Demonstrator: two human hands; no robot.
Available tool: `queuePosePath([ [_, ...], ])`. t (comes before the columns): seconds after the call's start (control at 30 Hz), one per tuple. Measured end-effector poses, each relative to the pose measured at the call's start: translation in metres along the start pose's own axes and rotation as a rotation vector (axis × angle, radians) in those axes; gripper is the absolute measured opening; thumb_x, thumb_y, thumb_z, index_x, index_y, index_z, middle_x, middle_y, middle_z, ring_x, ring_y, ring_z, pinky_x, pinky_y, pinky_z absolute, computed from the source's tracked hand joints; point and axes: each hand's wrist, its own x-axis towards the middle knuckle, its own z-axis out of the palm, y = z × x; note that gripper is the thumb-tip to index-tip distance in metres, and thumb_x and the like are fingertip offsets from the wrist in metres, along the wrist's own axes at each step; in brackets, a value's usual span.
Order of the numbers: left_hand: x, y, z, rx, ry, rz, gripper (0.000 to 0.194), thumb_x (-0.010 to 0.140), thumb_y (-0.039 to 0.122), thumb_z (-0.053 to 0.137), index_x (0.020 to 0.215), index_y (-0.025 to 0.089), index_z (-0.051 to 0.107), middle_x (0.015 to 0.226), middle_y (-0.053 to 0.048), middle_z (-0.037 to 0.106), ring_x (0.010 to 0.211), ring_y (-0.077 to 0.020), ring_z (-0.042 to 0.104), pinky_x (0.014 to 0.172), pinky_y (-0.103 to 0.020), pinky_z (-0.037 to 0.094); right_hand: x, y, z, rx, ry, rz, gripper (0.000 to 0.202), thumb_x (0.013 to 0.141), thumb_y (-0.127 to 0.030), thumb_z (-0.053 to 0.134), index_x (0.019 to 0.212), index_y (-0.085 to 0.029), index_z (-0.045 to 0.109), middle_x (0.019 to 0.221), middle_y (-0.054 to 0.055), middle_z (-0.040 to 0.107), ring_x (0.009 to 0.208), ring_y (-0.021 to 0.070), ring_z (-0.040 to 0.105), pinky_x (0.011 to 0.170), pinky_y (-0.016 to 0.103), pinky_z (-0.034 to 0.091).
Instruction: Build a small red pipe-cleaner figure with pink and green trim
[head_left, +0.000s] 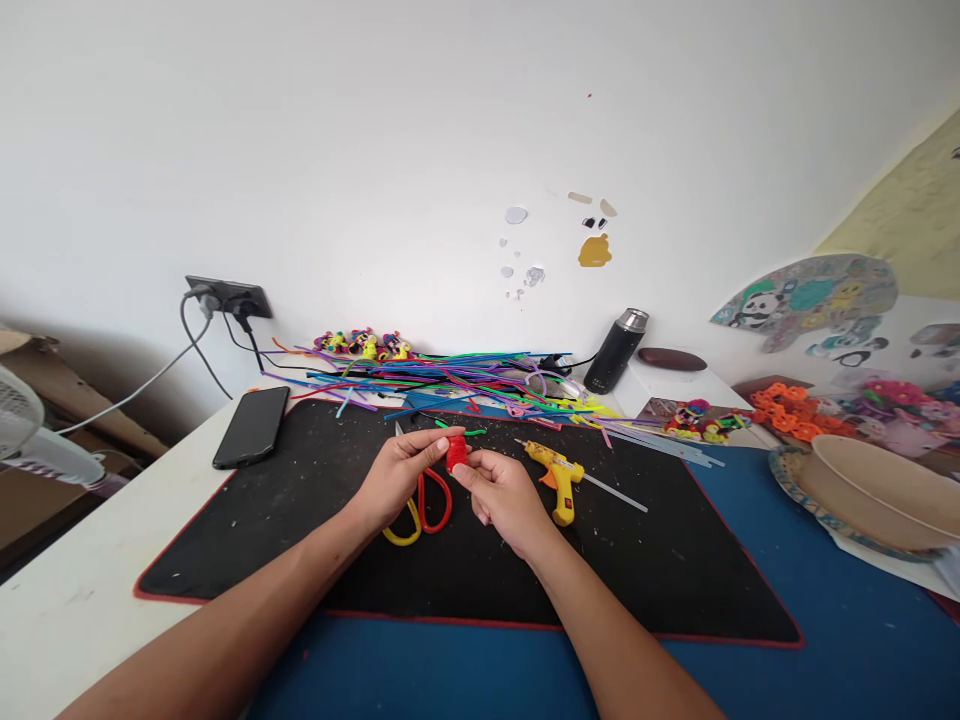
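Note:
Between my two hands is a small red coiled pipe-cleaner piece (455, 453), with a green pipe-cleaner stem (472, 433) showing just beyond it. My left hand (401, 470) pinches its left side between thumb and forefinger. From the right, my right hand (501, 492) grips its lower end with thumb and fingers. Scissors (435, 512) with one red and one yellow handle lie on the black mat (615, 585), partly hidden under my left hand. To the right of my right hand, a yellow hot glue gun (559, 480) rests on its side with a glue stick out its back.
Many coloured pipe cleaners (450, 375) lie along the wall, near small finished figures (364, 343). A phone (251, 427) lies at left. A black flask (615, 352) stands behind, tilted in view. At right are a bowl (885, 490) and orange pipe-cleaner pieces (791, 410).

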Motion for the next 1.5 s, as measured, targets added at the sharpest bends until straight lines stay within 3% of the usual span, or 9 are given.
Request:
queuePosePath([
  [0.2,-0.002,0.002,0.004,-0.134,-0.025,-0.040,0.043,0.084,0.045,0.083,0.117,0.018,0.081,0.108,-0.012,0.082,0.100,-0.0287,0.075,0.097,-0.039,0.053,0.001,-0.001,-0.001,0.042,0.026,0.003,0.045,0.083,-0.060,0.075,0.093,-0.017,0.070,0.046,-0.011,0.041,0.038,0.0087,0.036,0.041,0.025,0.024],
  [0.43,-0.003,0.000,0.009,-0.192,-0.188,-0.034,0.062,0.078,0.029,0.090,0.136,0.023,0.071,0.124,-0.013,0.078,0.120,-0.0295,0.070,0.107,-0.040,0.048,0.000,-0.007,-0.003,0.091,0.049,0.000,0.046,0.081,-0.061,0.076,0.092,-0.017,0.070,0.043,-0.011,0.038,0.038,0.0089,0.033,0.041,0.025,0.019],
  [0.67,-0.002,-0.001,0.008,-0.206,-0.120,-0.079,0.052,0.082,0.038,0.086,0.128,0.018,0.072,0.116,-0.014,0.078,0.108,-0.0293,0.072,0.095,-0.041,0.055,-0.001,-0.008,-0.001,0.102,0.051,0.020,0.047,0.080,-0.061,0.077,0.091,-0.016,0.070,0.042,-0.011,0.037,0.038,0.0090,0.033,0.041,0.026,0.017],
  [0.83,-0.003,0.005,0.010,0.004,-0.008,0.064,0.035,0.078,0.041,0.088,0.099,0.019,0.070,0.093,-0.004,0.073,0.082,-0.0192,0.068,0.077,-0.032,0.056,0.000,-0.009,-0.004,0.116,0.104,0.014,0.047,0.079,-0.061,0.078,0.092,-0.017,0.070,0.044,-0.010,0.038,0.038,0.0086,0.033,0.041,0.025,0.016],
  [0.93,-0.005,0.007,0.011,0.142,-0.005,0.113,0.033,0.078,0.043,0.088,0.087,0.019,0.067,0.081,0.000,0.066,0.074,-0.0166,0.062,0.073,-0.029,0.052,0.002,-0.007,-0.005,0.109,0.117,0.003,0.046,0.079,-0.061,0.079,0.090,-0.017,0.069,0.045,-0.010,0.039,0.039,0.0083,0.033,0.041,0.025,0.017],
  [1.13,-0.009,0.008,0.015,0.236,-0.004,0.105,0.032,0.079,0.047,0.084,0.086,0.019,0.069,0.078,-0.001,0.067,0.073,-0.0178,0.061,0.069,-0.029,0.049,0.003,0.000,-0.005,0.032,0.121,-0.057,0.041,0.085,-0.058,0.075,0.091,-0.017,0.069,0.055,-0.007,0.048,0.039,0.0077,0.036,0.041,0.025,0.023],
  [1.5,-0.011,0.007,0.015,0.371,0.059,0.117,0.021,0.080,0.040,0.078,0.080,0.020,0.071,0.072,0.000,0.067,0.066,-0.0168,0.057,0.062,-0.027,0.043,0.003,0.002,-0.004,-0.043,0.142,-0.046,0.040,0.085,-0.057,0.074,0.091,-0.018,0.067,0.052,-0.009,0.045,0.039,0.0091,0.039,0.041,0.026,0.025],
])
